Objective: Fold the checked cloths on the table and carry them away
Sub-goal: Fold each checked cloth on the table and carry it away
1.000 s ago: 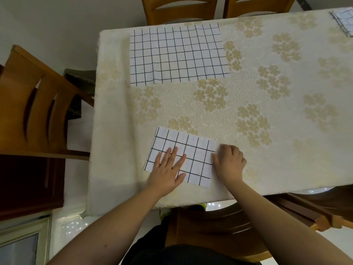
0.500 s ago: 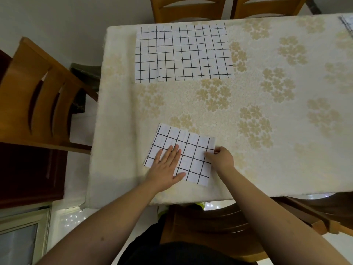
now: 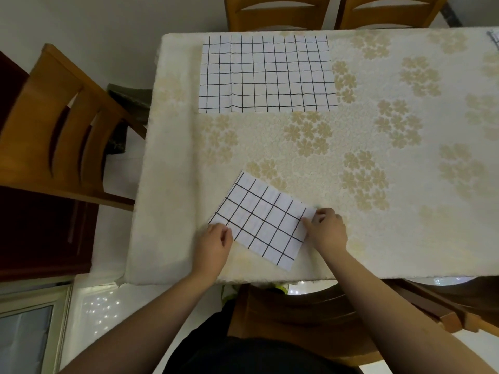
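A: How should this step go, as you judge it?

B: The small folded white cloth with the black grid (image 3: 263,222) looks ready for lifting or another fold. I'd keep both grips level and close to opposite corners so the layers don't slide apart, and raise it in one piece rather than dragging it over the cream tablecloth with the tan flower print (image 3: 378,225).

A: And the hands?

B: The left hand (image 3: 214,245) has its fingers curled, pinching the cloth's corner at about eight o'clock of the cloth. The right hand (image 3: 326,230) is also curled, thumb and fingers nipping the edge at about three o'clock. Neither is spread flat; both hold cloth and nothing else.

A: Where does the cloth lie?

B: On the table near its front edge, turned askew, at roughly six o'clock of the tabletop. A larger checked cloth, spread out flat (image 3: 267,74), lies well apart at about eleven o'clock by the far edge, not yet folded. A corner of another checked piece (image 3: 494,39) shows at one o'clock, mostly cut off.

A: Beyond that?

B: A wooden chair (image 3: 59,136) at nine o'clock, two more chair backs (image 3: 332,12) at twelve.
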Demonstrator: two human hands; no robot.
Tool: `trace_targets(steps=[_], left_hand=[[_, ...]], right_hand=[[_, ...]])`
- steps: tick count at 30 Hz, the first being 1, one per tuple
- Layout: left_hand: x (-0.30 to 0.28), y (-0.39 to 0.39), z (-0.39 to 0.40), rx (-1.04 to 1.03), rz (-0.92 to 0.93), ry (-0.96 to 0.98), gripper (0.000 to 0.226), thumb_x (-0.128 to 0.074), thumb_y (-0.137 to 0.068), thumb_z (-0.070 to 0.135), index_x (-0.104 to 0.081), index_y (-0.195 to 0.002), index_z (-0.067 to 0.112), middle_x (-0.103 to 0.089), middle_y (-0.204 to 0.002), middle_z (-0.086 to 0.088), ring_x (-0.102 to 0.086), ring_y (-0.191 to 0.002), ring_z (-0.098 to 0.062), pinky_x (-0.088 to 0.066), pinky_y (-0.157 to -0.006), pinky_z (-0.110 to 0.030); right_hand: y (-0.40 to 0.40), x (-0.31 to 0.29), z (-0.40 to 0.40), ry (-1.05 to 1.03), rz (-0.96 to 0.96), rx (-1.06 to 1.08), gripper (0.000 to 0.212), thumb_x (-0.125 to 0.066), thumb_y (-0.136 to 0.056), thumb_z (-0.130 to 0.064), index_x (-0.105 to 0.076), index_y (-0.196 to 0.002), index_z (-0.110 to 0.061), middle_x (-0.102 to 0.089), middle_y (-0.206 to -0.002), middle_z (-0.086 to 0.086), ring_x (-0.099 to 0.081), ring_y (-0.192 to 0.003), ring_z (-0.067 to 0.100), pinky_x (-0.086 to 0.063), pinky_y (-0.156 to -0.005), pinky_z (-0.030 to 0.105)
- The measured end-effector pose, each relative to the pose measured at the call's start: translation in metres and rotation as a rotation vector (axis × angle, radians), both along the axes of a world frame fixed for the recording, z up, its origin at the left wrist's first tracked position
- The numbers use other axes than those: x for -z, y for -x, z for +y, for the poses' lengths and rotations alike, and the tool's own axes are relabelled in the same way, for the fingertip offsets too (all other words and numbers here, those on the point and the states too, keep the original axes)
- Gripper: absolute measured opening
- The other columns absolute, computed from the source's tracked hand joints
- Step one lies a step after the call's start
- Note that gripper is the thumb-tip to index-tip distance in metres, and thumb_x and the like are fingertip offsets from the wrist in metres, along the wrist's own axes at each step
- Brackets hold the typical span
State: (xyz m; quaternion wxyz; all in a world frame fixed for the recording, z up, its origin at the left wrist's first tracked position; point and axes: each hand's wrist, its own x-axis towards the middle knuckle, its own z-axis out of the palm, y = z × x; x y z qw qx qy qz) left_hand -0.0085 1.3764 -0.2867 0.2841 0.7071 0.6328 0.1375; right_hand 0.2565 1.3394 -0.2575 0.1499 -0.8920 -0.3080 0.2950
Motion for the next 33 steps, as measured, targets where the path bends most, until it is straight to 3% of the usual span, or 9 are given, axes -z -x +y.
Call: trace_targets(steps=[2,5,9,12,19,23,27,29,33], left_hand=[[-0.002,-0.001,-0.009,-0.061,0.012,0.156,0.037,-0.05,-0.098,0.031,-0.052,-0.069,0.009,-0.051,-0.058,-0.006,-0.048,-0.048,-0.012,-0.029,-0.045,-0.021],[-0.007,-0.01,-0.017,-0.185,-0.151,0.421,0.038,-0.048,-0.1,0.032,-0.06,-0.073,0.008,-0.064,-0.062,-0.007,-0.057,-0.043,-0.004,-0.045,-0.048,-0.024],[-0.006,-0.026,-0.027,-0.438,-0.449,0.689,0.017,-0.057,-0.096,0.022,-0.067,-0.092,0.008,-0.071,-0.073,-0.007,-0.071,-0.067,-0.021,-0.061,-0.074,-0.039],[-0.009,-0.036,-0.028,-0.609,-0.604,0.791,0.017,-0.063,-0.093,0.014,-0.063,-0.107,0.004,-0.07,-0.077,-0.011,-0.071,-0.071,-0.023,-0.06,-0.064,-0.032],[-0.015,-0.049,-0.019,-0.8,-0.718,0.746,0.018,-0.066,-0.09,0.012,-0.059,-0.106,0.007,-0.06,-0.082,-0.01,-0.058,-0.067,-0.015,-0.056,-0.058,-0.028],[-0.008,-0.044,-0.015,-0.637,-0.528,0.578,0.007,-0.067,-0.089,0.022,-0.061,-0.091,0.018,-0.066,-0.09,-0.006,-0.063,-0.076,-0.021,-0.056,-0.078,-0.038],[-0.007,-0.038,-0.008,-0.602,-0.669,0.561,0.017,-0.071,-0.084,0.016,-0.057,-0.093,0.021,-0.068,-0.099,-0.008,-0.067,-0.09,-0.022,-0.057,-0.082,-0.041],[-0.008,-0.036,-0.005,-0.623,-0.767,0.614,0.026,-0.072,-0.084,0.01,-0.054,-0.099,0.02,-0.066,-0.102,-0.007,-0.067,-0.092,-0.02,-0.057,-0.073,-0.033],[-0.005,-0.031,0.006,-0.577,-0.725,0.654,0.018,-0.067,-0.088,0.005,-0.058,-0.102,0.013,-0.067,-0.105,-0.011,-0.066,-0.091,-0.021,-0.055,-0.068,-0.028]], right_hand=[[0.001,0.0,0.01,-0.062,-0.122,-0.077,0.051,-0.068,-0.084,-0.04,-0.054,-0.125,-0.014,-0.054,-0.122,0.013,-0.054,-0.107,0.033,-0.046,-0.084,0.042],[0.006,-0.004,0.034,-0.096,-0.19,-0.239,0.045,-0.062,-0.09,-0.032,-0.053,-0.13,-0.015,-0.051,-0.129,0.013,-0.048,-0.116,0.034,-0.04,-0.092,0.044],[0.014,-0.001,0.073,-0.024,-0.078,-0.493,0.037,-0.056,-0.092,-0.027,-0.057,-0.128,-0.019,-0.055,-0.128,0.01,-0.052,-0.115,0.032,-0.043,-0.092,0.041],[0.02,0.004,0.091,0.031,-0.055,-0.565,0.039,-0.058,-0.09,-0.028,-0.056,-0.128,-0.02,-0.056,-0.124,0.009,-0.055,-0.112,0.031,-0.045,-0.093,0.042],[0.02,0.005,0.111,0.266,-0.15,-0.509,0.043,-0.064,-0.083,-0.05,-0.054,-0.115,-0.022,-0.063,-0.105,0.001,-0.057,-0.105,0.026,-0.032,-0.092,0.04],[0.015,0.001,0.111,0.307,-0.103,-0.548,0.034,-0.069,-0.081,-0.05,-0.062,-0.098,-0.022,-0.06,-0.093,0.0,-0.059,-0.098,0.025,-0.036,-0.086,0.035],[0.007,-0.004,0.1,0.2,0.039,-0.544,0.034,-0.071,-0.083,-0.039,-0.046,-0.071,-0.02,-0.049,-0.071,-0.003,-0.051,-0.07,0.018,-0.037,-0.057,0.026],[0.002,-0.006,0.092,0.161,0.087,-0.53,0.03,-0.072,-0.083,-0.035,-0.05,-0.077,-0.016,-0.05,-0.073,-0.002,-0.05,-0.07,0.018,-0.035,-0.055,0.026],[-0.013,-0.001,0.072,0.145,0.222,-0.438,0.032,-0.075,-0.081,-0.03,-0.062,-0.104,-0.012,-0.061,-0.094,0.001,-0.057,-0.087,0.02,-0.043,-0.072,0.029]])
